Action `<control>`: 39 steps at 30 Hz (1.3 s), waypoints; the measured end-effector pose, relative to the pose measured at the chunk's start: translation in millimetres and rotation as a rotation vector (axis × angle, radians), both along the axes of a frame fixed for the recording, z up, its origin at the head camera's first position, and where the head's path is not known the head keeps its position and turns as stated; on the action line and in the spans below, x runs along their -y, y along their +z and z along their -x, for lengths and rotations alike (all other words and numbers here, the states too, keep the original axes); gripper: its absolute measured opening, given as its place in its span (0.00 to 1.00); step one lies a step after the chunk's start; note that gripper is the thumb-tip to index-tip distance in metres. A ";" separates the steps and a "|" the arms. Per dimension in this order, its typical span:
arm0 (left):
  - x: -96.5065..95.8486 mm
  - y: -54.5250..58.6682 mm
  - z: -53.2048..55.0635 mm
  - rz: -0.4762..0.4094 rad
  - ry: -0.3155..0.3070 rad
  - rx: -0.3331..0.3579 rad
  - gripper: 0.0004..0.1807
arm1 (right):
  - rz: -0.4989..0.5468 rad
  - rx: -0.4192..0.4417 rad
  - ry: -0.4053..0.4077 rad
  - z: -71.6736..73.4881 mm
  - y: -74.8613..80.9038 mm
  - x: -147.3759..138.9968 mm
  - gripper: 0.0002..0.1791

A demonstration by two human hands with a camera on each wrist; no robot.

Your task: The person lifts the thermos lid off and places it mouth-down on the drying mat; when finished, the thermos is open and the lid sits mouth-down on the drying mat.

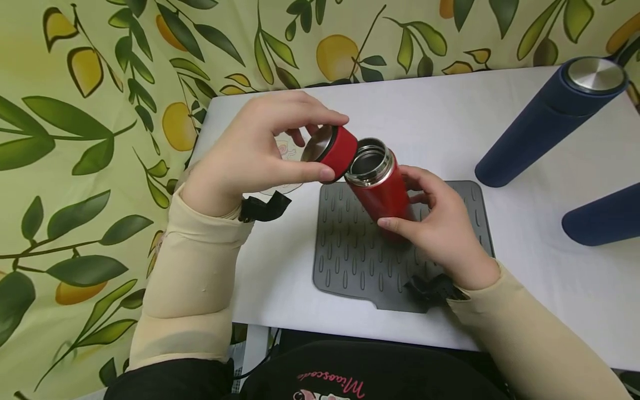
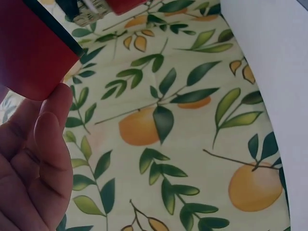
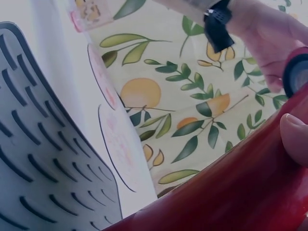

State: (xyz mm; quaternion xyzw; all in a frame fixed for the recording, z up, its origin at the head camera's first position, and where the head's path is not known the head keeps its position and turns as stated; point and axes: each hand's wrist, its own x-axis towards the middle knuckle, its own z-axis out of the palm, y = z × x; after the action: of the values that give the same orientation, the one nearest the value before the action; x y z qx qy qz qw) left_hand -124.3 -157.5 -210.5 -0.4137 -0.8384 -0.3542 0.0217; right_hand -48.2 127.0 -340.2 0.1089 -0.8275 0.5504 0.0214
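Red bottle, uncapped: body gripped on the right, lid pinched on the left

The red bottle [image 1: 384, 194] is located above the grey mat [image 1: 350, 250], near the mat's far edge. It is tilted, with its mouth directed to the left and its steel threaded neck exposed. Whether its base contacts the mat cannot be determined.

The red lid [image 1: 344, 151] is off the neck and tipped on its side, with its brushed metal top facing left. Its edge is just beside the bottle's rim; contact between the two cannot be confirmed.

Left hand [image 1: 260, 147]: pinches the lid between thumb and fingers, parted to the lid's width, the thumb at the near edge and the forefinger at the far edge.

Right hand [image 1: 440, 219]: grips the bottle body, parted to the body's width, the thumb on the near side and the fingers curled round the far side.

A black strap [image 1: 265, 207] is fitted at the left wrist; a second black strap [image 1: 434, 289] is at the right. Both forearms carry beige sleeves [image 1: 195, 289].

The mat, ribbed with short raised marks, lies on the white table [image 1: 280, 278]. To the right are a dark blue bottle [image 1: 545, 122] with a metal-topped cap and, nearer, a second blue bottle [image 1: 605, 215], cut off by the frame. Fruit-and-leaf patterned cloth [image 1: 145, 33] borders the table.
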 end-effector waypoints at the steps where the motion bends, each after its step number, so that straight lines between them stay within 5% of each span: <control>1: 0.7 -1.8 -0.1 -0.005 0.003 0.000 0.30 | 0.004 -0.002 -0.008 0.5 0.9 -0.9 0.46; 16: 16.8 -35.4 -5.6 -0.072 0.041 0.009 0.32 | 0.142 -0.027 -0.126 31.2 14.1 -4.3 0.45; 27: 7.7 -76.5 -6.8 0.138 0.112 -0.004 0.33 | 0.313 0.010 -0.163 71.9 9.5 10.0 0.43; 39: -6.5 -108.8 -8.0 0.325 0.152 0.065 0.33 | 0.331 0.126 -0.163 108.1 -16.8 28.4 0.46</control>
State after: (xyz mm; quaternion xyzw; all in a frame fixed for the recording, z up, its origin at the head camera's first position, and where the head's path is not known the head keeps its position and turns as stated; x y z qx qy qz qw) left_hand -116.4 -151.0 -319.3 -0.3354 -0.9138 -0.2246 -0.0457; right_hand -156.3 98.6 -357.0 0.0016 -0.7314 0.6812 0.0318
